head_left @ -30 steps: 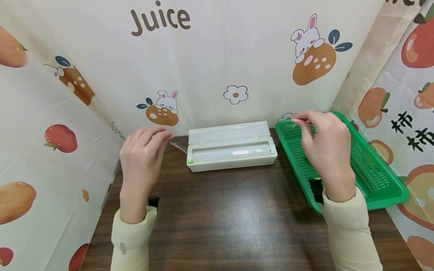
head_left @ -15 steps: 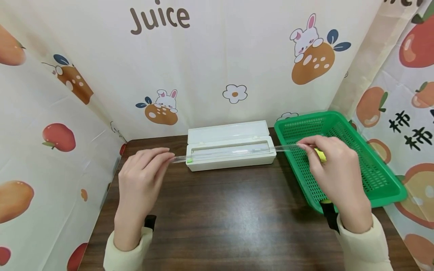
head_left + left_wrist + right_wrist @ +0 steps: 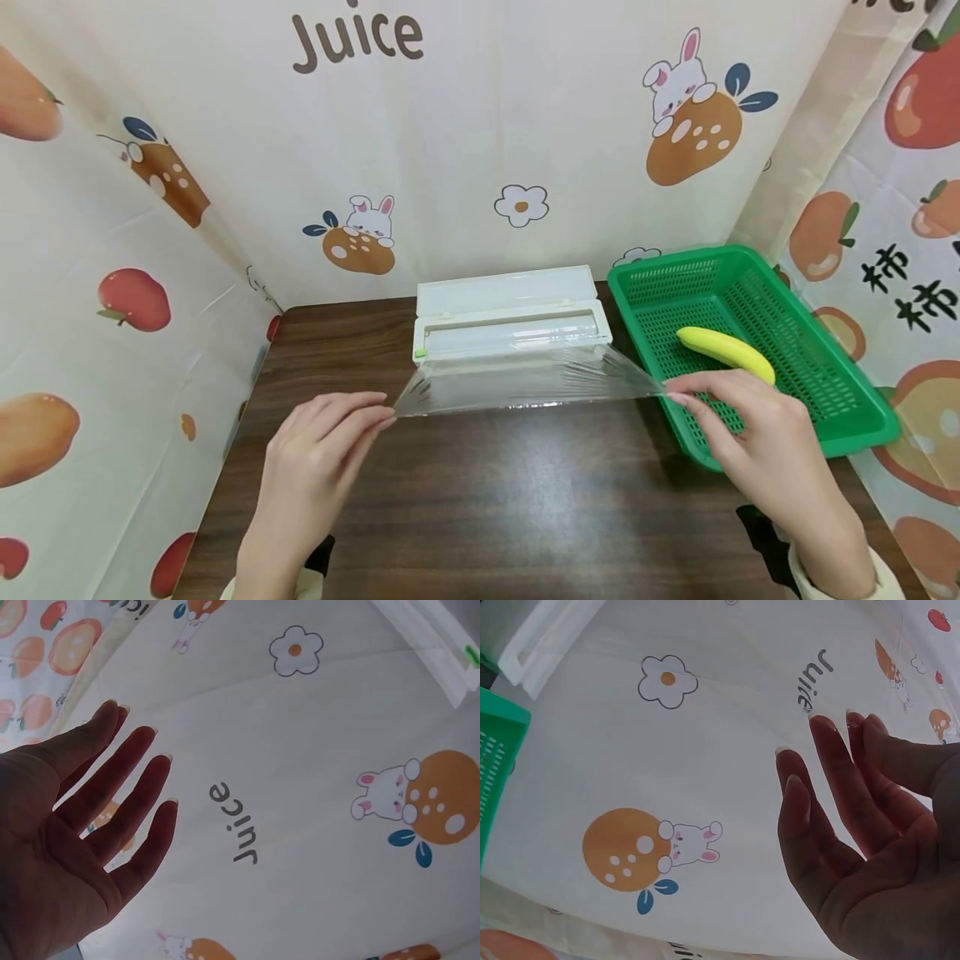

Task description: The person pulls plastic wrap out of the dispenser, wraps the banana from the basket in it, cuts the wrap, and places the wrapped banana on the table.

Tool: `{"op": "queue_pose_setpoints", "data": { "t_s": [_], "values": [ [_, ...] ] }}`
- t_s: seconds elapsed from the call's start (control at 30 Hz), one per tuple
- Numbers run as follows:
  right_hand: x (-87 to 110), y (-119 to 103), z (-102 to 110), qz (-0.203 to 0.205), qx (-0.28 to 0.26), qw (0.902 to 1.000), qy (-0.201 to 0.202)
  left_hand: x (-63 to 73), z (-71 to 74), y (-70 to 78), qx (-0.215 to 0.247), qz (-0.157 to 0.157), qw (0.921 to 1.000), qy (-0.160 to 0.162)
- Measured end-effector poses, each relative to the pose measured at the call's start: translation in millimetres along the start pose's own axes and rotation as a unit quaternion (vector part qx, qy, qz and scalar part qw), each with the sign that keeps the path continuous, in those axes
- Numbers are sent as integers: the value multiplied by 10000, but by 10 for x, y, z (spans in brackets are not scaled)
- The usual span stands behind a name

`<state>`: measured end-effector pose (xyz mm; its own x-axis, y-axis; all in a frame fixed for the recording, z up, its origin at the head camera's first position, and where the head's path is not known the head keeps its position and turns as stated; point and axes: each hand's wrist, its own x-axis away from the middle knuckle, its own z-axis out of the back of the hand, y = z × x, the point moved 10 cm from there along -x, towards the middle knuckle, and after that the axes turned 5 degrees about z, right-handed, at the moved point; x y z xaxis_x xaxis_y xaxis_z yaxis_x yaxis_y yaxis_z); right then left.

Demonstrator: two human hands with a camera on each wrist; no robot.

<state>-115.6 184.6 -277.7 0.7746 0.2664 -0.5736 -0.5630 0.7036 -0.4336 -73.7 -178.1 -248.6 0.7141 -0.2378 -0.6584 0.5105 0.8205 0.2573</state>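
Note:
A clear sheet of plastic wrap [image 3: 517,382] stretches from a white wrap dispenser box [image 3: 512,321] toward the front in the head view. My left hand [image 3: 318,467] pinches its left front corner between thumb and forefinger. The right front corner is pinched by my right hand [image 3: 765,450], near the green basket. Inside the box, whose lid stands open at the back, lies the roll of wrap [image 3: 517,333]. Both wrist views show thumb and forefinger together, with the other fingers of the left hand [image 3: 97,802] and right hand [image 3: 870,825] spread loosely.
A green plastic basket [image 3: 862,429] stands at the right with a yellow banana [image 3: 727,350] in it. The dark wooden table [image 3: 517,508] spreads in front of the box. Printed cloth [image 3: 465,125] walls in the back and sides.
Both hands have come down and toward the front, drawing the wrap out of the box into a wide sheet. The banana, earlier covered by the right hand, now shows.

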Motion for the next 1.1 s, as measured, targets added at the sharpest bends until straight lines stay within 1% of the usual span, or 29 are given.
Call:
{"op": "queue_pose_setpoints", "data": {
  "t_s": [0.17, 0.27, 0.47, 0.57, 0.63, 0.73, 0.83, 0.93, 1.03, 1.1],
  "values": [
    [169, -9, -40, 9, -202, 9994, -278, 189, -43, 24, 199, 100, 9993, -285],
    [277, -10, -81, -21, -313, 9985, -451, 324, -68, 49, 287, 88, 9985, -454],
    [518, 13, -188, -116, -385, 9967, -703, 539, -122, 110, 250, -131, 9980, -564],
    [629, 41, -249, -98, -372, 9961, -800, 627, -179, 98, 344, -119, 9973, -635],
    [698, 70, -300, -99, -423, 9953, -869, 696, -228, 68, 511, -22, 9962, -704],
    [798, 116, -385, -118, -576, 9937, -951, 819, -322, 0, 809, 232, 9930, -823],
    [900, 177, -489, -223, -683, 9917, -1063, 955, -423, -53, 1090, 431, 9891, -889],
    [1000, 247, -600, -352, -747, 9896, -1179, 1076, -537, -98, 1248, 651, 9849, -1012],
    [1079, 316, -713, -444, -764, 9879, -1272, 1157, -656, -151, 1401, 876, 9790, -1191],
    [1118, 353, -782, -465, -824, 9871, -1294, 1190, -733, -192, 1430, 977, 9765, -1281]
  ]
}}
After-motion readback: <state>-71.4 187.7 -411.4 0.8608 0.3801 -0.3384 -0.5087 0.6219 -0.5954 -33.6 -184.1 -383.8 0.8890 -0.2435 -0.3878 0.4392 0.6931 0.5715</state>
